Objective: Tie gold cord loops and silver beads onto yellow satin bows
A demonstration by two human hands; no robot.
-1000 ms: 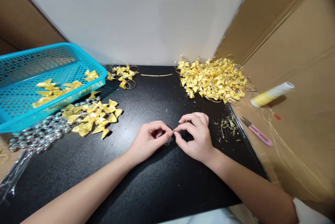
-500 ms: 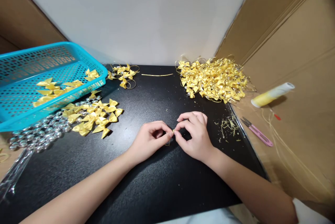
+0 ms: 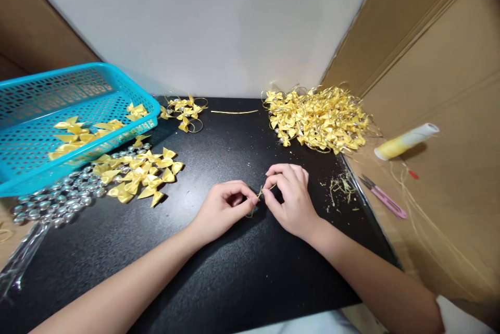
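Thin gold cord (image 3: 260, 193) shows between my two hands, low over the black tabletop. My left hand (image 3: 230, 202) pinches it between thumb and forefinger, and a small loop hangs just below those fingertips. My right hand (image 3: 288, 194), a short way to the right, is closed with thumb and fingertips on the loose end of the cord. Whatever else lies inside the left fingers is hidden. Yellow satin bows (image 3: 140, 175) lie in a loose group to the left, beside strands of silver beads (image 3: 58, 198).
A turquoise basket (image 3: 117, 65) holding several bows stands at the left. Finished-looking bows with cord loops form a large pile (image 3: 318, 120) at the back right and a small group (image 3: 187, 110) at the back. Pink thread snips (image 3: 385, 201), cord scraps (image 3: 341, 188) and a spool (image 3: 406, 141) lie right.
My right fingertips have drawn slightly away from my left ones, and more of the gold cord shows between them. My left hand has stayed in place.
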